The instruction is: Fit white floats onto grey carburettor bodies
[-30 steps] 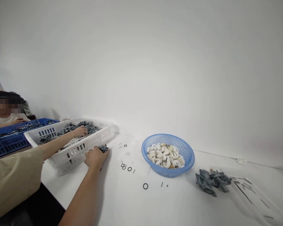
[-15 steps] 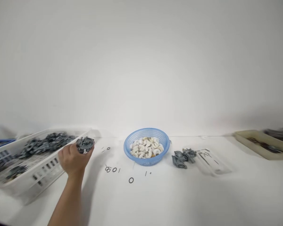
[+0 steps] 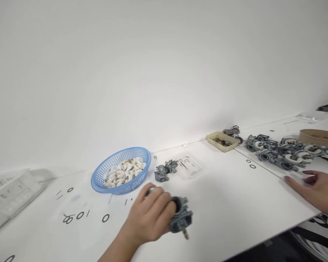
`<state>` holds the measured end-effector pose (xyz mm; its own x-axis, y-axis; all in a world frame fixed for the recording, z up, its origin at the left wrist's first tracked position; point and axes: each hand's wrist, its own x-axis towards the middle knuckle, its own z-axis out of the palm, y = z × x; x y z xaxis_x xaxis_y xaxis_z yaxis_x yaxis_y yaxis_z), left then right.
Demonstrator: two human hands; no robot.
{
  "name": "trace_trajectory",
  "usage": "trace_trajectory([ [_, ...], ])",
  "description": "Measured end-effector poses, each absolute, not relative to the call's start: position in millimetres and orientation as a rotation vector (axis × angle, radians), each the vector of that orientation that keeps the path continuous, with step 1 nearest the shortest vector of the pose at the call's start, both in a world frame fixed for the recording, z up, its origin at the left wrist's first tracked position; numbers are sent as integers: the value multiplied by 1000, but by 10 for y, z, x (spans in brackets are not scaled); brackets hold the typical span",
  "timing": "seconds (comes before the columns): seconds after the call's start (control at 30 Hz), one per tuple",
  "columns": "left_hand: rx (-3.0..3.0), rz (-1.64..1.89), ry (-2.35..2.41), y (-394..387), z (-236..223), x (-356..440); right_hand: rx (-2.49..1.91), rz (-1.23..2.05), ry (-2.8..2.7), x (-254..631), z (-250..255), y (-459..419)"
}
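My left hand point(image 3: 146, 218) grips a grey metal carburetor body point(image 3: 182, 220) just above the white table, low in the middle of the view. A brass pin sticks out of the part's underside. My right hand point(image 3: 317, 189) lies flat on the table near the front edge at the right, fingers apart and holding nothing. Just beyond its fingertips is a cluster of several grey carburetors point(image 3: 281, 154). Behind my left hand stands a blue mesh basket point(image 3: 131, 188) filled with white curved pieces.
Two more grey parts point(image 3: 164, 171) lie beside a clear tray of thin pins point(image 3: 190, 165). A beige tray point(image 3: 221, 140) and a brown bowl point(image 3: 319, 137) are further right. A white crate point(image 3: 13, 193) is far left. Black O-rings point(image 3: 105, 218) dot the table.
The view has swung from the white crate at the left to the right. My left hand carried the grey part away from the crate to the table's middle. My right hand came into view.
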<state>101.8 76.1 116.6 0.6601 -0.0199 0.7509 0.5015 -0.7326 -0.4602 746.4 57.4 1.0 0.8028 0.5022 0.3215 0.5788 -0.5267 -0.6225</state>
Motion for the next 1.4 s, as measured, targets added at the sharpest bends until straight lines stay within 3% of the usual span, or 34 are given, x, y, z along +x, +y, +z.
trace_trajectory([
  [0.2,-2452,-735,-330,1262,1285,2483,-2303,-38,-843,7335,87,494],
  [0.43,-2613,-350,-878,2614,1468,3382,-2272,-133,-902,7308,-9,470],
  [0.57,-2609,-147,-1176,3328,1473,3440,-2241,-159,-911,7305,-74,473],
  [0.83,-2666,24,-1266,3999,1358,3604,-2198,-152,-888,7332,-174,487],
  [1.1,-2755,4,-1313,4214,1228,3727,-2181,-158,-895,7346,-201,479],
  [1.4,-2650,-37,-1515,3976,1574,3266,-2193,-167,-903,7322,-170,476],
])
